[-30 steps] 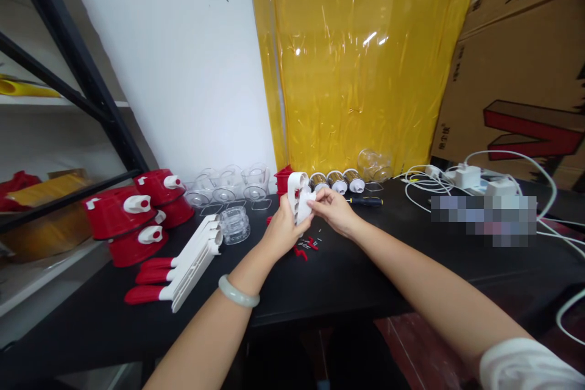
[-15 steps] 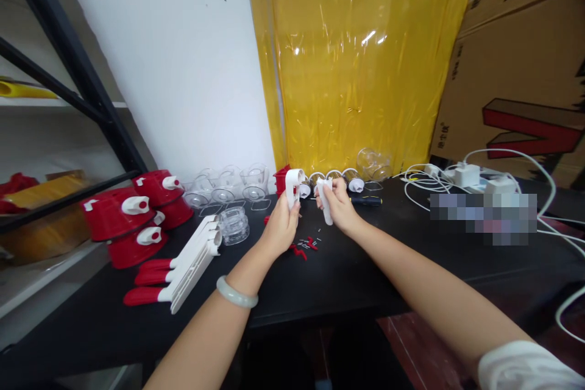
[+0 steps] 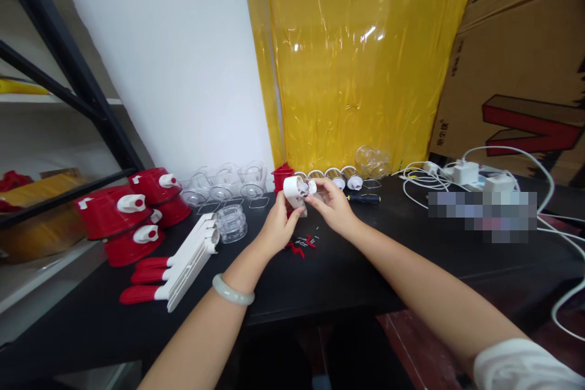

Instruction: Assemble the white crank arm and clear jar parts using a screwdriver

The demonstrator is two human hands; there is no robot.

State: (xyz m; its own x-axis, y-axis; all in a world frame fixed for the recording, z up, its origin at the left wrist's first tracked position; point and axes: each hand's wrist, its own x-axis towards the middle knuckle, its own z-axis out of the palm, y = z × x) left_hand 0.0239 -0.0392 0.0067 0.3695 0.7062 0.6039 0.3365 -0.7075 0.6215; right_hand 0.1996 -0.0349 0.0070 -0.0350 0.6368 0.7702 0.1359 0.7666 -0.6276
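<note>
The left hand grips a white housing, the right hand a white piece beside it; a screwdriver lies at three o'clock from them.

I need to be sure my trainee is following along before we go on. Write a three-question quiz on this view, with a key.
1. True or false: the left hand holds nothing.
2. How many red grips, joined to white bars, show at the left?
3. The screwdriver is: A) in the left hand; B) among the red grips; C) on the table.

Key:
1. False; it holds a white part.
2. Three.
3. C.
</note>
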